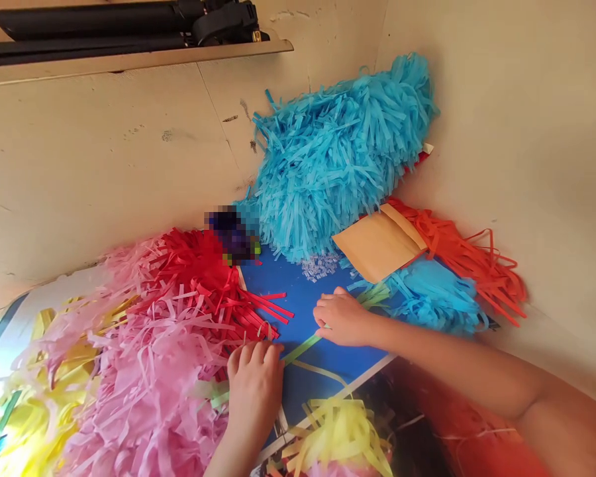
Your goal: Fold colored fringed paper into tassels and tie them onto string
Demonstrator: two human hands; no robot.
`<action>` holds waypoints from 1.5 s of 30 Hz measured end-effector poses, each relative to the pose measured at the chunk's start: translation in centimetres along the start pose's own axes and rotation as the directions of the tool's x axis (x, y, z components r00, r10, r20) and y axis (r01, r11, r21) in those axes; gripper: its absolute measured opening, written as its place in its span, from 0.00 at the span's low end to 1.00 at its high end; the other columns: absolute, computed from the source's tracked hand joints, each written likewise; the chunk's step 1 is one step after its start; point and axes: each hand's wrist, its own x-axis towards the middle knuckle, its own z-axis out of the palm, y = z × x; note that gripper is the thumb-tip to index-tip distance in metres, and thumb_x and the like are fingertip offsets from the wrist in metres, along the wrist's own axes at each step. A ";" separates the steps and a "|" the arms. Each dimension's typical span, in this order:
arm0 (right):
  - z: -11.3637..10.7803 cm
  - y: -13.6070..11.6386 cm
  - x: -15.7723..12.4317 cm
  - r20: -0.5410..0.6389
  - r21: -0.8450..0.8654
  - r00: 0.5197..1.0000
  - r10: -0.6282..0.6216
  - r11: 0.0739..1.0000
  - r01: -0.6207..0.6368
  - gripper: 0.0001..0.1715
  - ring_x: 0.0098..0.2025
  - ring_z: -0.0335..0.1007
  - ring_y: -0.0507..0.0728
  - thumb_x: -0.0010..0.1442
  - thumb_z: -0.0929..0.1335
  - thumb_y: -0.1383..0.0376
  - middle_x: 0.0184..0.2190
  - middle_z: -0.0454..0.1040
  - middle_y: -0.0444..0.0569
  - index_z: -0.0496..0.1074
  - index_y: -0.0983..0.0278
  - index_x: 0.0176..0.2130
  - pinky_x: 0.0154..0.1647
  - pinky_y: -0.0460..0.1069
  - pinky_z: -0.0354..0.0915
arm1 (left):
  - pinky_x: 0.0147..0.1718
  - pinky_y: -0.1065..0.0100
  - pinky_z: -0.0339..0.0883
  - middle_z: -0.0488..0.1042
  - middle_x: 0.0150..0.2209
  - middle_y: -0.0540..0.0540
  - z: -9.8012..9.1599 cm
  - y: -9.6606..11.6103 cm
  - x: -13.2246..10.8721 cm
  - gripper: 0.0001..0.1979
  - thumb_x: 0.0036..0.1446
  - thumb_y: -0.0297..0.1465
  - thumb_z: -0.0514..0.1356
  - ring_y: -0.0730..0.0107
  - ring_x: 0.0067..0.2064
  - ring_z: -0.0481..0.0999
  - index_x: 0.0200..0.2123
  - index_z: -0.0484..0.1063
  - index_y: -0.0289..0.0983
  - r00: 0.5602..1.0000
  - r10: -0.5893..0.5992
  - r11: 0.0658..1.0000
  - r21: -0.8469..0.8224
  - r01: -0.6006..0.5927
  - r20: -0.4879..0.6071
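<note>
A light green twisted paper strip (pixel 302 348) stretches between my two hands over the blue tabletop (pixel 278 268). My left hand (pixel 255 376), beside the pink paper fringe (pixel 163 371), is closed on the strip's near end. Closed around the strip farther along is my right hand (pixel 344 318); green fringe (pixel 375 295) spreads out beyond it, against a blue paper tassel (pixel 432 291). My palms and the strip inside my fingers are hidden. Pale green paper ends (pixel 218 394) show left of my left wrist.
A large turquoise fringe pile (pixel 338 159) leans in the wall corner. Red fringe (pixel 203 278) and yellow fringe (pixel 54 397) lie left. Right of centre are a brown paper piece (pixel 380 244) and orange-red strips (pixel 469 258). Yellow paper (pixel 345 430) is nearest me. Above hangs a shelf (pixel 129 63).
</note>
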 end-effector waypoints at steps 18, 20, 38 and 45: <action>1.2 -0.5 0.2 -0.152 -0.402 0.779 -0.608 0.759 0.513 0.16 0.34 0.61 0.57 0.66 0.62 0.74 0.29 0.75 0.49 0.75 0.65 0.31 0.44 0.57 0.50 | 0.54 0.47 0.57 0.82 0.40 0.49 -0.5 -0.7 0.3 0.16 0.60 0.20 0.58 0.55 0.48 0.75 0.40 0.80 0.46 0.972 0.235 0.972 -0.025 -0.234 0.020; 1.2 -0.9 0.9 -0.134 -0.398 0.756 -0.641 0.733 0.551 0.17 0.34 0.61 0.57 0.66 0.62 0.74 0.28 0.74 0.49 0.75 0.65 0.30 0.45 0.56 0.50 | 0.55 0.48 0.57 0.82 0.39 0.49 -0.8 0.1 0.4 0.14 0.58 0.21 0.58 0.56 0.47 0.75 0.37 0.80 0.44 0.980 0.200 0.979 -0.029 -0.200 -0.003; 2.8 -1.7 0.1 -0.362 -0.349 0.785 -0.503 0.854 0.386 0.11 0.36 0.60 0.57 0.66 0.64 0.69 0.30 0.74 0.48 0.71 0.65 0.31 0.44 0.56 0.48 | 0.55 0.51 0.55 0.81 0.38 0.49 0.3 1.6 0.4 0.14 0.64 0.23 0.56 0.61 0.42 0.76 0.35 0.80 0.44 0.975 0.096 0.995 0.045 -0.089 -0.200; 4.1 0.4 -1.5 -0.355 -0.239 0.810 -0.466 0.883 0.403 0.17 0.39 0.62 0.56 0.70 0.61 0.71 0.30 0.75 0.47 0.74 0.64 0.33 0.46 0.55 0.46 | 0.54 0.50 0.57 0.80 0.40 0.44 1.0 1.2 -1.6 0.15 0.63 0.21 0.56 0.56 0.44 0.75 0.46 0.79 0.41 0.981 0.153 0.988 -0.006 -0.155 -0.116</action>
